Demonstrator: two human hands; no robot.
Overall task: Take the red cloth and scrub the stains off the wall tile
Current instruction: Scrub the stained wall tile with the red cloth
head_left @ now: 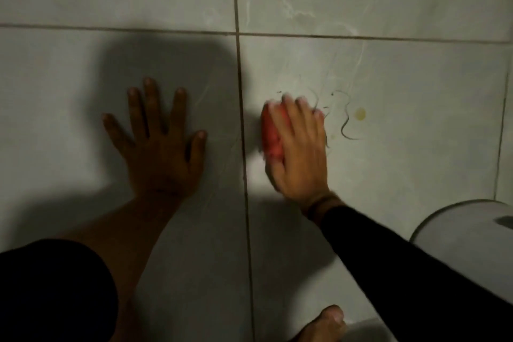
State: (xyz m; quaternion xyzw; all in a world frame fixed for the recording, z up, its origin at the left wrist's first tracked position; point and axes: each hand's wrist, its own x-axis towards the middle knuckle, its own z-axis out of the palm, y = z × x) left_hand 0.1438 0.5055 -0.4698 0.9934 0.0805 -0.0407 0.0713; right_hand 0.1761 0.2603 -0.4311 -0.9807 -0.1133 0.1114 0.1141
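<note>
The right hand [298, 147], just right of the frame's centre, presses a crumpled red cloth [272, 136] flat against the wall tile [402, 147]. Its fingers curl over the cloth and grip it, so that only the cloth's left edge shows beyond them; the hand is blurred. A black sleeve [402, 266] covers the right arm down to the wrist, running toward the lower right of the frame.

The left hand [159, 144], left of centre, lies palm-down on the neighbouring tile with its fingers spread wide and holding nothing. It sits in deep shadow, and its forearm is bare.

Just right of the cloth, thin dark squiggly marks [345, 122] and a small round yellowish stain [360, 113] dirty the tile.

The wall is made of large, smooth, pale grey tiles with faint whitish veining, divided by dark grout lines [241, 92] that cross near the upper centre. At the right edge, low down, curves the rim of a rounded pale container [458, 219]; its contents cannot be seen. A bare foot [324, 323] shows at the bottom edge.
</note>
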